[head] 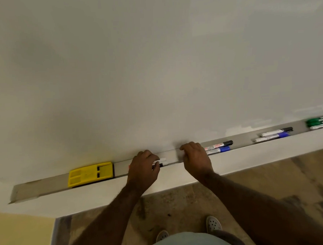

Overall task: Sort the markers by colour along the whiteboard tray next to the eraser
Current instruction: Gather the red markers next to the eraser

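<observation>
On the tray, the left hand pinches markers right of the yellow eraser. The right hand curls over the tray, grip unclear. Black and blue markers lie beyond it, green markers at the right end.

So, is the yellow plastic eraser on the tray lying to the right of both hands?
No, the yellow plastic eraser lies on the whiteboard tray left of the left hand and the right hand.
</observation>
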A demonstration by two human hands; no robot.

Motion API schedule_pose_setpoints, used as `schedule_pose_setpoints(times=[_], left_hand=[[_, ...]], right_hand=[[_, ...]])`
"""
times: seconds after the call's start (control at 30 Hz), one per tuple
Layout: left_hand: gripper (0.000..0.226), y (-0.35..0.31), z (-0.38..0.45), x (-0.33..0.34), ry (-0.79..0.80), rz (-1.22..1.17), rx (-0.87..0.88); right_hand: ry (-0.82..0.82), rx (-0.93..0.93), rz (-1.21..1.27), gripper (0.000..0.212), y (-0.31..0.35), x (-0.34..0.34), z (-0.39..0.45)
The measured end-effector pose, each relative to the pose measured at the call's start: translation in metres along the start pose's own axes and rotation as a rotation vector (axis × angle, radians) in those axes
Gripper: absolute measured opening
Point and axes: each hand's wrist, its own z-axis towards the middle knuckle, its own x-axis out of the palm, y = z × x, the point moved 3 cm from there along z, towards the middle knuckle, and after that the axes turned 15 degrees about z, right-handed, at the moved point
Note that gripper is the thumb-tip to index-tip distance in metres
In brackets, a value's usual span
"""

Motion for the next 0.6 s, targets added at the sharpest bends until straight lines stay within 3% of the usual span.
schedule_pose_setpoints(times=[0.17, 0.3, 0.47, 0.6], left_hand=[[0.012, -0.059, 0.026, 0.011, 0.001, -0.062, 0.085], [0.016, -0.104, 0.048, 0.022, 0.028, -0.074, 0.125], [0.024, -0.164, 0.079, 0.038, 0.115, -0.042, 0.175], [0.02, -0.195, 0.092, 0.053, 0.212, 0.073, 0.219]], right_hand=[[-0.062, 0.317, 0.013, 0.021, -0.06, -0.038, -0.015], [-0.06, 0.36, -0.022, 0.029, -0.093, -0.065, -0.022], [0.069, 0.366, 0.007, 0.033, -0.12, -0.087, -0.024], [-0.042, 0.426, 0.042, 0.03, -0.152, -0.118, -0.026]])
